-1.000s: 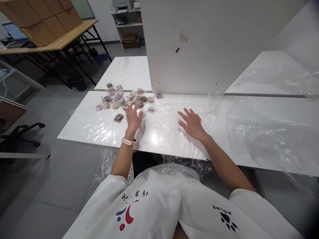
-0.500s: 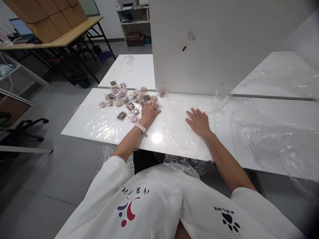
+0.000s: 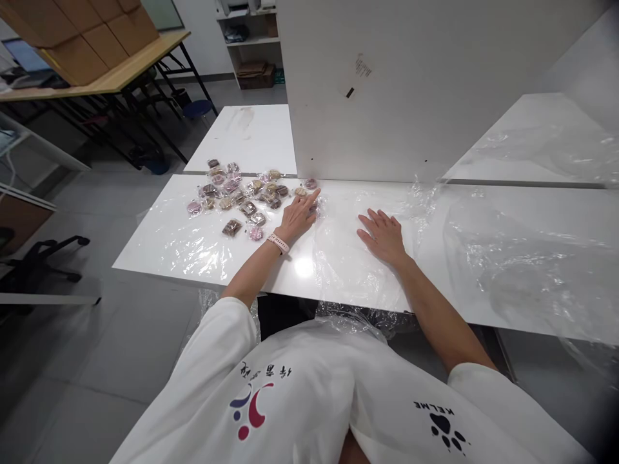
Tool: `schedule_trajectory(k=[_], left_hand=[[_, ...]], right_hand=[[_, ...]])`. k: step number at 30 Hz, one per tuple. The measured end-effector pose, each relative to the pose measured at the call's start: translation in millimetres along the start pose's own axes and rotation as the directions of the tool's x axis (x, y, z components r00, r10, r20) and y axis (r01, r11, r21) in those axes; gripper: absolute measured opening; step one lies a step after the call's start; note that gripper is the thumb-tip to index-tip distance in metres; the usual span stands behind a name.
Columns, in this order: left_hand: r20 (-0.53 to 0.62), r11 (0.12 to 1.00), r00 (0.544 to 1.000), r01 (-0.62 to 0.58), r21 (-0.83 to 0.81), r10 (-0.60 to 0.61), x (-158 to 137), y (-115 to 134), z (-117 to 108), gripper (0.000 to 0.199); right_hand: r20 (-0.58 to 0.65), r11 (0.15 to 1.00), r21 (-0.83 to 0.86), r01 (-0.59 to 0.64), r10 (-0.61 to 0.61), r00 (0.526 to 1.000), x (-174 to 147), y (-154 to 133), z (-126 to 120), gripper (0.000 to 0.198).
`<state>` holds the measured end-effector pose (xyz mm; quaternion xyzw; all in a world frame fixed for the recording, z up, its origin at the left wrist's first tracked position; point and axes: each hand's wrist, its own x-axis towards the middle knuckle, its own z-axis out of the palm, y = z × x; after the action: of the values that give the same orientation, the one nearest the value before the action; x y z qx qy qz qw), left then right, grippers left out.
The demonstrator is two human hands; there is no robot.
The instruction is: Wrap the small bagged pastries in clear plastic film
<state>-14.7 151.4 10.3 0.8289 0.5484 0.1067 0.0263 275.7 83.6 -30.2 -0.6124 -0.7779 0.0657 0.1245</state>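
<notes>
Individually wrapped small sweets or biscuits (image 3: 248,208), brown, tan and pink in clear film, lie in a loose cluster on the left of the white table (image 3: 159,241). My left hand (image 3: 298,218), a pink band at its wrist, is at the cluster's right end. Its index finger points forward, and a dark wrapped piece (image 3: 313,208) shows between index finger and thumb; the grip is partly hidden. A pink wrapped piece (image 3: 311,184) lies just beyond the fingertip. My right hand (image 3: 384,237) rests flat, fingers apart, on clear plastic film (image 3: 338,258).
An upright white panel (image 3: 387,90) rises behind the table. More crumpled clear film (image 3: 527,264) covers the right side and hangs over the front edge. At the back left, cardboard boxes (image 3: 91,38) stand on a wooden table (image 3: 145,58).
My left hand has moved right, its fingers drawn closer together, and the dark wrapped piece has shifted right with it. The view has turned slightly; my right hand stays nearly in place.
</notes>
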Motion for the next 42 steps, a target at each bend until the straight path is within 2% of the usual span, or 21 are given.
schedule_trajectory(k=[3,7,10,12,14,16,17,19,21,22,24,26,28,31,32,34,36,38,40,42], left_hand=[[0.047,0.999,0.998,0.032,0.011,-0.033,11,9,-1,0.070],[0.025,0.991,0.991,0.131,-0.040,-0.130,9,15,-3,0.066],[0.014,0.963,0.967,0.254,-0.089,-0.254,-12,6,-13,0.072],[-0.003,0.940,0.945,0.326,-0.100,-0.328,-34,-5,-29,0.075],[-0.087,0.921,0.919,0.377,-0.099,-0.385,-56,-10,-50,0.074],[-0.213,0.921,0.897,0.367,-0.133,-0.388,-72,-1,-69,0.069],[-0.259,0.933,0.898,0.320,-0.167,-0.355,-78,10,-75,0.065],[-0.273,0.959,0.939,0.140,-0.247,-0.208,-83,47,-74,0.055],[-0.191,0.952,0.981,-0.081,-0.296,0.024,-85,93,-56,0.045],[-0.121,0.936,0.980,-0.186,-0.298,0.157,-85,116,-42,0.041],[0.003,0.899,0.932,-0.349,-0.264,0.362,-85,152,-14,0.037],[0.082,0.870,0.879,-0.445,-0.212,0.470,-87,169,3,0.036],[0.070,0.878,0.885,-0.443,-0.181,0.460,-96,166,3,0.046],[-0.004,0.880,0.903,-0.420,-0.220,0.430,-128,135,-20,0.072],[0.005,0.856,0.882,-0.456,-0.242,0.471,-143,122,-27,0.078],[0.048,0.827,0.844,-0.509,-0.240,0.534,-176,97,-33,0.087],[0.042,0.868,0.877,-0.465,-0.177,0.479,-205,80,-26,0.076],[-0.004,0.907,0.917,-0.396,-0.143,0.400,-221,73,-13,0.058],[-0.082,0.924,0.943,-0.333,-0.186,0.323,-222,76,-4,0.031],[-0.151,0.913,0.962,-0.266,-0.308,0.229,-212,83,-4,0.012]], right_hand=[[0.005,1.000,-0.012,-0.010,0.010,1.000,1,0,0,0.065],[0.012,0.998,-0.025,-0.050,0.050,0.999,3,-3,-1,0.068],[0.028,0.996,-0.036,-0.081,0.082,0.996,5,-4,-2,0.070],[0.032,0.995,-0.040,-0.093,0.094,0.995,7,-4,-2,0.070],[0.027,0.994,-0.031,-0.102,0.103,0.994,9,-4,0,0.070],[0.013,0.994,-0.005,-0.114,0.114,0.993,12,-4,3,0.070],[0.003,0.993,0.013,-0.120,0.120,0.993,14,-4,6,0.070],[-0.018,0.990,0.050,-0.131,0.132,0.991,18,-5,10,0.069],[-0.024,0.987,0.076,-0.140,0.142,0.990,23,-7,12,0.069],[-0.015,0.986,0.085,-0.145,0.146,0.989,25,-8,12,0.068],[0.029,0.983,0.106,-0.148,0.146,0.989,29,-8,5,0.068],[0.077,0.976,0.164,-0.144,0.133,0.988,26,-6,-11,0.068],[0.055,0.959,0.253,-0.130,0.120,0.991,9,-2,-36,0.069],[-0.081,0.944,0.330,-0.005,0.034,0.996,-49,-1,-72,0.065],[-0.106,0.943,0.326,0.073,-0.040,0.994,-76,-4,-79,0.064],[-0.061,0.933,0.292,0.211,-0.202,0.978,-131,-12,-81,0.072],[-0.002,0.943,0.215,0.255,-0.261,0.965,-180,-24,-65,0.081],[-0.034,0.963,0.150,0.226,-0.223,0.974,-211,-36,-43,0.065],[-0.123,0.977,0.143,0.161,-0.144,0.982,-223,-43,-27,0.044],[-0.207,0.973,0.209,0.101,-0.057,0.977,-217,-46,-26,0.032]])
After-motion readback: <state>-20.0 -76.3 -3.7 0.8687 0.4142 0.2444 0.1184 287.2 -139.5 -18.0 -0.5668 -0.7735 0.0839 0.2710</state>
